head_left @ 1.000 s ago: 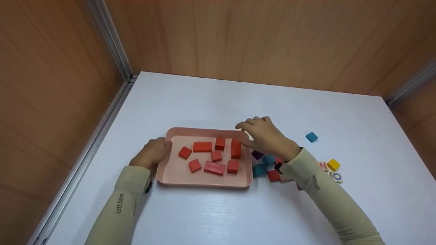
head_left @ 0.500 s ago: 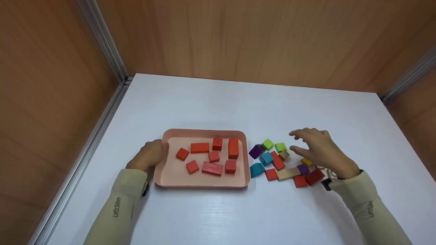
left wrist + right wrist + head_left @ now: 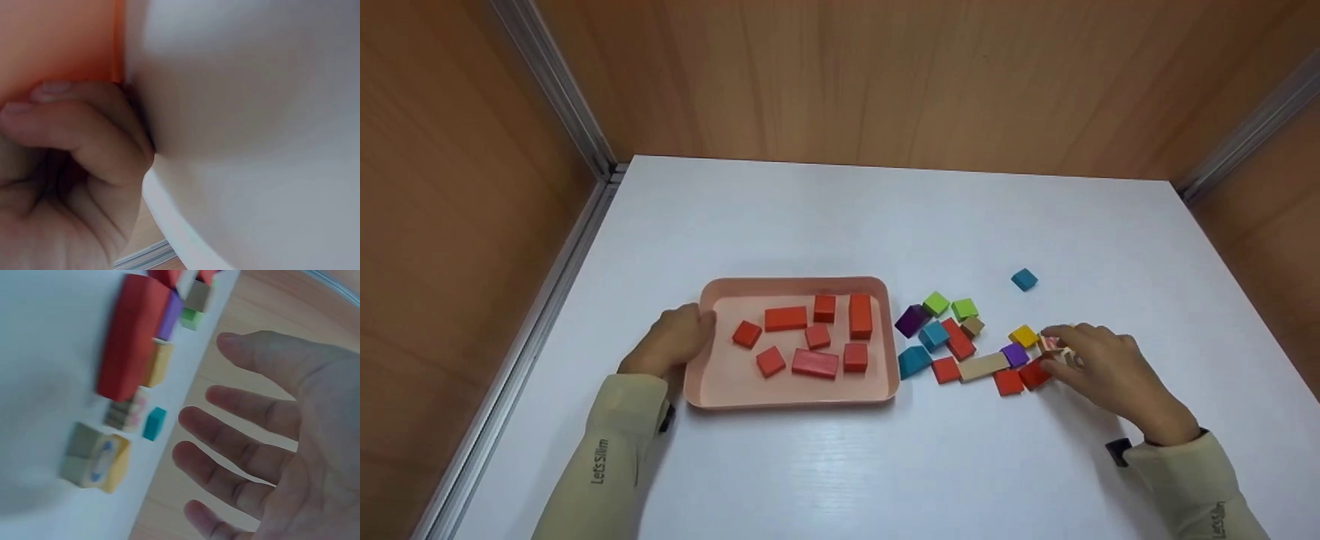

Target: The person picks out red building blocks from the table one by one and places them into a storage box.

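Observation:
A pink tray [image 3: 795, 283] holds several red blocks [image 3: 785, 318]. My left hand [image 3: 669, 345] grips the tray's left rim, and the left wrist view shows its fingers [image 3: 84, 135] curled there. To the right of the tray lies a loose pile with a purple block [image 3: 911, 320], green blocks [image 3: 936, 303], teal blocks [image 3: 914, 361], a beige bar [image 3: 982, 366] and red blocks [image 3: 1008, 382]. My right hand [image 3: 1099, 360] hovers at the pile's right end with straight, spread fingers [image 3: 242, 405]. It is nearest a red block [image 3: 1035, 373] and a letter tile [image 3: 1050, 343], and holds nothing.
A lone blue block [image 3: 1024, 280] lies beyond the pile. The white table [image 3: 840, 217] is boxed in by wooden walls [image 3: 840, 75] on the left, back and right. In the right wrist view, a long red block [image 3: 132, 334] and letter tiles [image 3: 95, 461] lie by the palm.
My right hand has left the tray's far right corner and swept right over the pile, down to its right end. The left hand has stayed on the tray's rim.

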